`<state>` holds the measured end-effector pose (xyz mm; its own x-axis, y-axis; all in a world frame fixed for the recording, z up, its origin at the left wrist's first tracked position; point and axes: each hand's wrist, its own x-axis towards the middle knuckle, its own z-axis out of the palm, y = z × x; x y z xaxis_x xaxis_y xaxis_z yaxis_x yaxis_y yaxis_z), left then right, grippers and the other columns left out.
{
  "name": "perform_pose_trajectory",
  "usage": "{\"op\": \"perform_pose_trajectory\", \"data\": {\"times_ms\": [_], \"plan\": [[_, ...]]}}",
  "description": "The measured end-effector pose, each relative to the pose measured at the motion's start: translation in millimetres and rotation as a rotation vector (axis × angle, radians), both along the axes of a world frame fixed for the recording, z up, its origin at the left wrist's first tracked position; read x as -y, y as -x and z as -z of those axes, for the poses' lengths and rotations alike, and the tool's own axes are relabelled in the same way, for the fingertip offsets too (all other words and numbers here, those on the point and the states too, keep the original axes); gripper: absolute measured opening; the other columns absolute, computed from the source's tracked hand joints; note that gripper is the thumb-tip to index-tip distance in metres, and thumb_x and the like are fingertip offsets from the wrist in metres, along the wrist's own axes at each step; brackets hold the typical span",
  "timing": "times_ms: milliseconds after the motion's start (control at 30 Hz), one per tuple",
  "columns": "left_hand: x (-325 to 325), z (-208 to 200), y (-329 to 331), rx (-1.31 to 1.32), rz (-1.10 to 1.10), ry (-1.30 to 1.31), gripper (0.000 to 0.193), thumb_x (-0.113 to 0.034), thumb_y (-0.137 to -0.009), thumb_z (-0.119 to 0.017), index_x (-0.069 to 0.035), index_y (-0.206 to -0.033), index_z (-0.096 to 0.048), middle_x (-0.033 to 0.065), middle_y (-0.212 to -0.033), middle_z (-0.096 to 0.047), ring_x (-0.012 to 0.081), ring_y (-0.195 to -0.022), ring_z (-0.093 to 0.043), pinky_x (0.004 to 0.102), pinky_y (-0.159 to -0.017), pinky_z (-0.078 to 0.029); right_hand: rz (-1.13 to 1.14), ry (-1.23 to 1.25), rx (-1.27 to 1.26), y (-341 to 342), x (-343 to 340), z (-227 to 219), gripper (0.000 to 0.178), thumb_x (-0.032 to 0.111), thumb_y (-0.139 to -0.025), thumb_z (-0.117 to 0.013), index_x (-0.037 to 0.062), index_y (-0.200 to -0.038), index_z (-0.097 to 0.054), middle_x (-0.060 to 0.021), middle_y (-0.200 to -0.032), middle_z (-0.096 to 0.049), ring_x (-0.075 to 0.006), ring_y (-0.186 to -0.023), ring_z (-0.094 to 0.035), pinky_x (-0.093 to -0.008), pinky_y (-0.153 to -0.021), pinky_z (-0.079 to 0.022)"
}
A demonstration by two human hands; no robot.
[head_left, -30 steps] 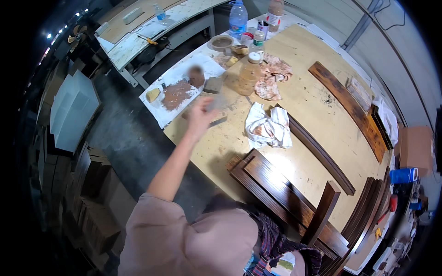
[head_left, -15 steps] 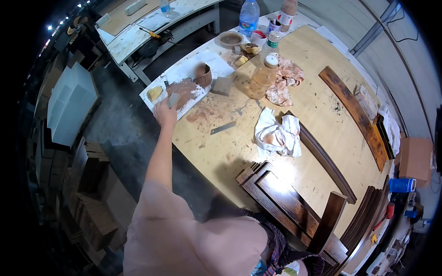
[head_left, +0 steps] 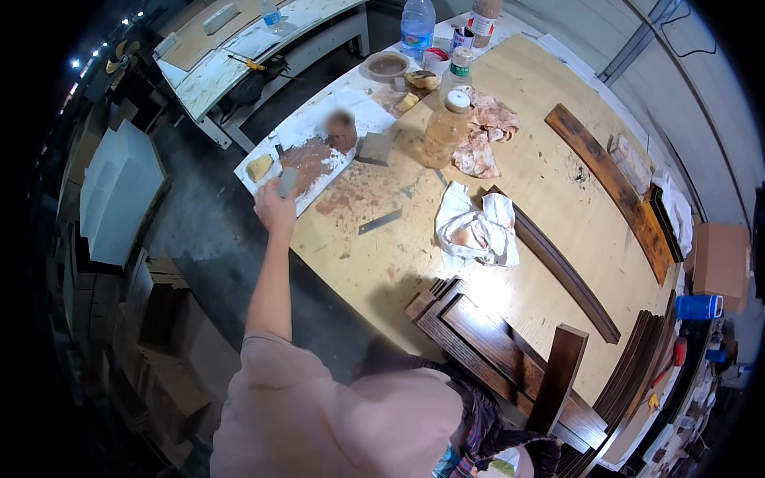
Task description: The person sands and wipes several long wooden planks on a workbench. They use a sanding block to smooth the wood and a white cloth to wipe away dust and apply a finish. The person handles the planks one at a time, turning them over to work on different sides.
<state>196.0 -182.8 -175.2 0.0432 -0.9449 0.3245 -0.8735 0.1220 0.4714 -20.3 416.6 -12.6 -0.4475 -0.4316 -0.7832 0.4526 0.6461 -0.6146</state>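
My left hand (head_left: 275, 210) reaches to the table's left corner, its fingers closed on a small grey flat piece (head_left: 288, 182). That piece is over the near edge of a white sheet (head_left: 362, 107) smeared with reddish-brown paste (head_left: 311, 162). Beside my fingers sits a yellow sponge (head_left: 259, 167). Farther along the sheet is a brown cup-like thing (head_left: 343, 134), partly blurred, with a grey square block (head_left: 374, 148) next to it. My right hand is not in view. A dark brown wooden piece (head_left: 558, 378) stands tilted over stacked dark boards (head_left: 490, 342) near my body.
A flat metal strip (head_left: 380, 221), a white cloth (head_left: 478, 227) and a stained rag (head_left: 488, 127) lie on the table (head_left: 414, 263). Bottles, including a capped jar (head_left: 446, 131), and a bowl (head_left: 387, 67) stand at the back. A long stained board (head_left: 610, 187) lies right. Cardboard boxes (head_left: 171, 350) are on the left.
My left hand has drawn slightly nearer and left, still with the grey piece in it. The whole view has shifted a little; the table things look unmoved.
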Motion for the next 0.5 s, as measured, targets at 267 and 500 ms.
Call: {"op": "perform_pose_trajectory", "data": {"times_ms": [267, 500], "plan": [[5.5, -26.0, 13.7, -0.054, 0.039, -0.191, 0.039, -0.020, -0.079, -0.074, -0.005, -0.114, -0.064, 0.0115, -0.112, -0.067, 0.0284, -0.105, -0.062, 0.0379, -0.092, -0.046, 0.030, 0.095, -0.066, 12.7, -34.3, -32.2, 0.018, 0.003, -0.087, -0.063, -0.0045, -0.103, -0.066, 0.0008, -0.094, -0.066, -0.0071, -0.085, -0.055, -0.0243, -0.074, -0.046], [-172.2, -167.1, 142.2, -1.094, 0.891, -0.640, 0.035, -0.003, -0.082, -0.067, 0.002, -0.117, -0.059, 0.0068, -0.107, -0.064, 0.0128, -0.092, -0.060, 0.0284, -0.079, -0.050, -0.078, 0.169, -0.162, 24.2, -28.9, -40.1, 0.019, 0.003, -0.086, -0.065, -0.0047, -0.103, -0.066, 0.0010, -0.094, -0.066, -0.0065, -0.085, -0.055, -0.0241, -0.074, -0.046]]}}
